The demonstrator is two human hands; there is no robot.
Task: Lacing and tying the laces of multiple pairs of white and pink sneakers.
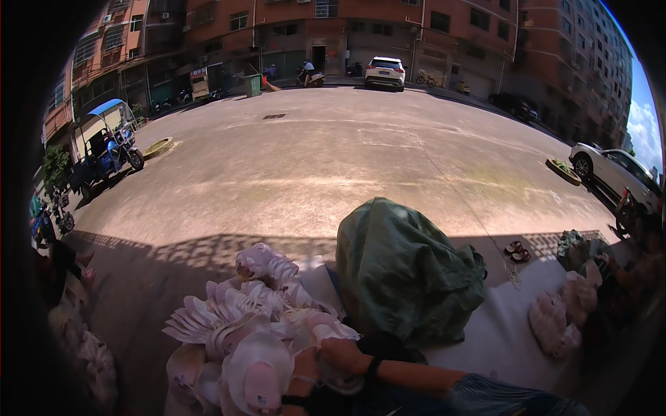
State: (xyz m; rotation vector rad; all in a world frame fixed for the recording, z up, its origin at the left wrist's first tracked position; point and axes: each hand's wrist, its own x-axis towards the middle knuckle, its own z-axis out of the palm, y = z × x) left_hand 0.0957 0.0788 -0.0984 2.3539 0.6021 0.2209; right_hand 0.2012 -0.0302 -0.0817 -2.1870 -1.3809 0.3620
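Pale pink and white shoe uppers (208, 319) lie heaped in front of me, many nested in a row. One large upper (260, 374) faces up just left of my hands, a pink patch inside it. My left hand (304, 367) and my right hand (343, 356) meet at the near right side of the heap, fingers closed. Another pale upper (325, 326) touches them from above. What lies between the fingers is too dark and small to make out. Dark bands circle both wrists, and a blue sleeve (485, 395) covers my right arm.
A bulky green sack (409, 277) stands right of the heap, beside a pale sheet (485, 326). Farther right are sandals (517, 252), more pink bundles (555, 319) and a shadowed person (638, 277). Beyond the paved yard stand a blue three-wheeler (111, 149) and cars (384, 73).
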